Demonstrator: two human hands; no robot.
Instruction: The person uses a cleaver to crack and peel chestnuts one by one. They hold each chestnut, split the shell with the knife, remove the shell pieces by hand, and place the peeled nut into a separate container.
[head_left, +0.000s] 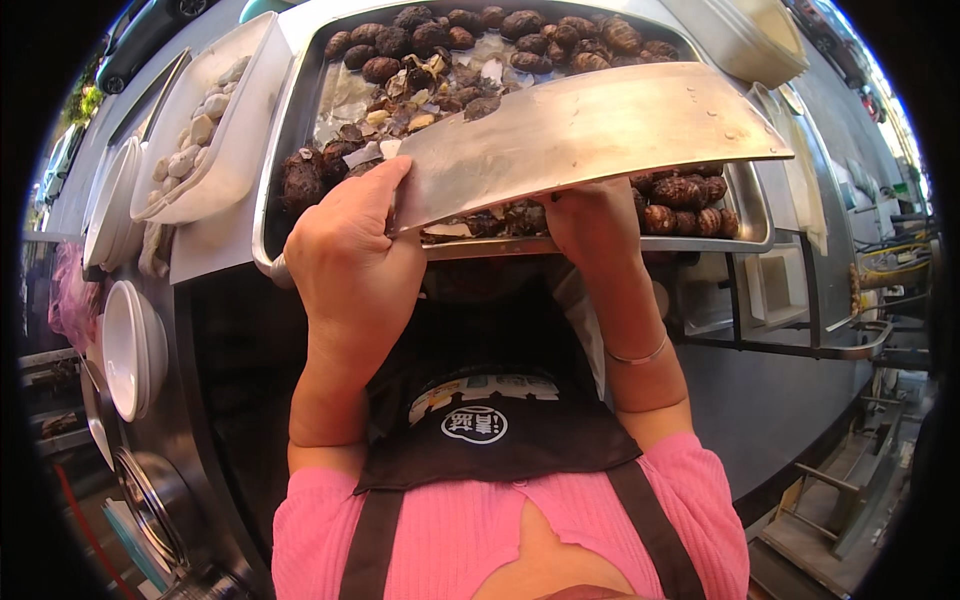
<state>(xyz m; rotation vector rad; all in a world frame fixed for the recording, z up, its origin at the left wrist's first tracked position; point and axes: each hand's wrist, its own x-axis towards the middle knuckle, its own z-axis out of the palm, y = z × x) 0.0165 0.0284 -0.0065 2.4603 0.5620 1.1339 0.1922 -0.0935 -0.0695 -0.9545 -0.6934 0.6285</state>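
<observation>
My left hand (352, 240) grips the near left corner of a flat metal sheet (592, 135), thumb and finger pinching its edge. The sheet is tilted above a large rectangular metal tray (274, 202) and hides part of what lies in it. My right hand (596, 221) reaches beneath the sheet's near edge; its fingers are mostly covered, so its hold does not show. Brown, rough-skinned taro corms (675, 196) fill the tray's right front and far side. Peelings and pale scraps (420, 97) lie around the middle, on a wet, translucent layer.
Left of the tray, a white plastic tub (247, 142) holds pale peeled pieces (199, 135). White bowls (135, 349) and round metal lids (154, 510) line the left side. Stacked plastic tubs (750, 37) stand far right, above a metal-framed rack (814, 349). Parked vehicles (154, 37) appear beyond.
</observation>
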